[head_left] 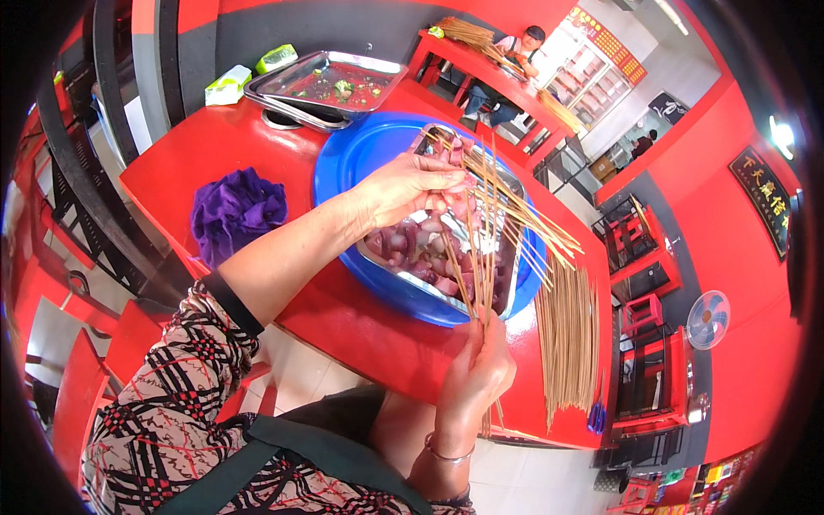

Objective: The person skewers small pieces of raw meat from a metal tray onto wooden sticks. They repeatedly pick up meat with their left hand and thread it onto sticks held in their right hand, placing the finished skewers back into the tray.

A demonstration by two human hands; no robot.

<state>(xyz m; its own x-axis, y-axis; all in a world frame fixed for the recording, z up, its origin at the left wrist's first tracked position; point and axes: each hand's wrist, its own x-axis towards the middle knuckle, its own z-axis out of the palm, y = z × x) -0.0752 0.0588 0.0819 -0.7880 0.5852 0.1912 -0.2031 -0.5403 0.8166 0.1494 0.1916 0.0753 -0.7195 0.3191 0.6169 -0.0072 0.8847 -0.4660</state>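
My left hand pinches a small piece of raw pinkish meat between thumb and fingers. Several thin bamboo skewers fan upward from my right hand, which grips them near their lower ends. One skewer runs up to the pinched meat. Beneath both hands lies a metal tray of cut raw meat chunks. It rests on a large blue plastic basin. Skewers bearing meat lie across the tray's far right side, their bare ends sticking out past the rim.
On the red table lie a purple cloth, a bundle of bamboo skewers and blue-handled scissors. Stacked metal trays with food scraps and tissue packs stand at the back. A person sits at another table.
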